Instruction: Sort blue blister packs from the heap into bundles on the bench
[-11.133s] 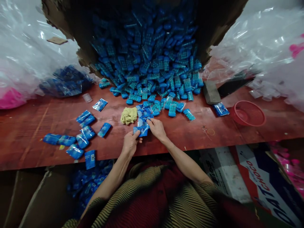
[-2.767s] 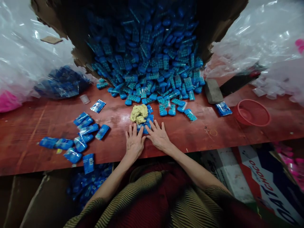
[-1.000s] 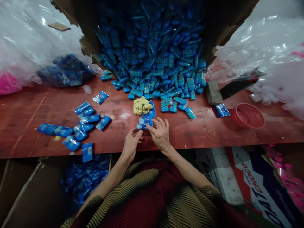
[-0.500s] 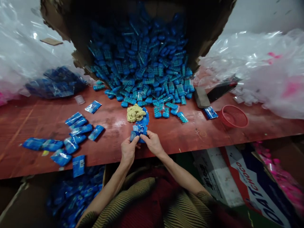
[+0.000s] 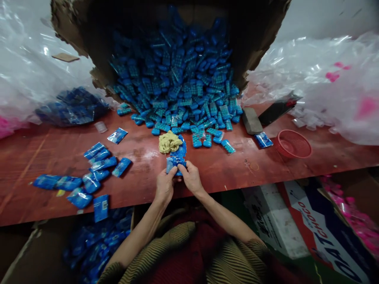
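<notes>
My left hand [image 5: 164, 184] and my right hand [image 5: 192, 179] are close together near the table's front edge, thumbs on top. Between them they pinch a blue printed plastic packet [image 5: 175, 161]; the fingers below it are mostly hidden. Just beyond it lie more flat blue packets [image 5: 182, 146], partly under a crumpled yellow cloth [image 5: 169, 142]. Farther back, a large heap of blue-capped clear containers with turquoise pellets [image 5: 186, 90] spills from a torn cardboard box [image 5: 71, 23]. Several plump blue packets [image 5: 91, 182] are scattered to my left.
At right on the red table [image 5: 207, 169] stand a red plastic basket [image 5: 293, 144], a grey block [image 5: 251, 120] and a blue packet [image 5: 263, 140]. Clear plastic bags [image 5: 314, 67] flank the box. Below the table's edge are many blue packets [image 5: 97, 244] and a printed carton [image 5: 322, 232].
Earlier both hands lay spread flat over the blue packets by the cloth. A second ago they took up a packet; now both thumbs press on it nearer the table's edge. The view has shifted slightly.
</notes>
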Demonstrator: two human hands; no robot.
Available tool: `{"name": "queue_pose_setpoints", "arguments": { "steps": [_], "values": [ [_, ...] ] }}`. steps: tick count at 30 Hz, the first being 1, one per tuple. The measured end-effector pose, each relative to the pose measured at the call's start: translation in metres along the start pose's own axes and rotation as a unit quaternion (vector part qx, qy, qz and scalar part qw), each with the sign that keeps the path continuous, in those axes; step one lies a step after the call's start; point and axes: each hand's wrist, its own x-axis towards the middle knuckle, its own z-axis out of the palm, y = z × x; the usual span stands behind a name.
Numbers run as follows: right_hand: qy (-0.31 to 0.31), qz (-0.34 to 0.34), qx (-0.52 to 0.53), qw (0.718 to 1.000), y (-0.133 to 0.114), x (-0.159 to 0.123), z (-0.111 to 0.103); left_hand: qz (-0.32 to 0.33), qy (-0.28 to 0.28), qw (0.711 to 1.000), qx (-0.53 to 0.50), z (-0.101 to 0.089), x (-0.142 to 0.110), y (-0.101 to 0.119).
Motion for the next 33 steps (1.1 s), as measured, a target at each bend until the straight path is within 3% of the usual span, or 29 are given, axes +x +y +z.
{"name": "queue_pose_setpoints", "arguments": {
  "steps": [4, 8, 10, 14, 17, 19, 21, 23, 27, 30, 33],
  "values": [
    [-0.007, 0.012, 0.046, 0.999, 0.0, -0.004, 0.003, 0.032, 0.028, 0.998, 0.036, -0.004, -0.004, -0.001],
    [0.0, 0.016, 0.023, 1.0, -0.003, -0.003, 0.008, 0.023, 0.049, 0.998, -0.01, 0.001, -0.001, -0.001],
    [-0.006, 0.005, 0.009, 1.0, -0.006, -0.001, 0.005, 0.003, 0.018, 0.999, -0.026, 0.002, 0.0, 0.002],
    [-0.04, -0.04, -0.034, 0.998, -0.011, 0.006, -0.01, -0.068, -0.105, 0.992, -0.021, -0.007, 0.001, 0.012],
    [-0.096, -0.079, -0.114, 0.986, -0.016, 0.018, -0.024, -0.107, -0.105, 0.989, -0.021, -0.017, 0.002, 0.015],
    [-0.064, -0.11, -0.217, 0.968, -0.018, 0.033, -0.031, -0.125, -0.068, 0.99, -0.025, -0.021, 0.002, 0.013],
    [0.032, -0.128, -0.331, 0.935, -0.017, 0.052, -0.036, -0.14, -0.043, 0.989, -0.036, -0.022, 0.001, 0.01],
    [0.085, -0.107, -0.412, 0.901, -0.011, 0.072, -0.039, -0.156, -0.037, 0.986, -0.052, -0.023, -0.002, 0.009],
    [0.092, -0.087, -0.476, 0.87, 0.001, 0.09, -0.039, -0.196, -0.016, 0.977, -0.082, -0.024, -0.007, 0.011],
    [0.076, -0.087, -0.451, 0.885, 0.008, 0.082, -0.046, -0.219, -0.018, 0.969, -0.111, -0.026, -0.009, 0.013],
    [0.042, -0.089, -0.335, 0.937, 0.01, 0.064, -0.06, -0.24, -0.023, 0.962, -0.126, -0.027, -0.008, 0.012]
  ]
}}
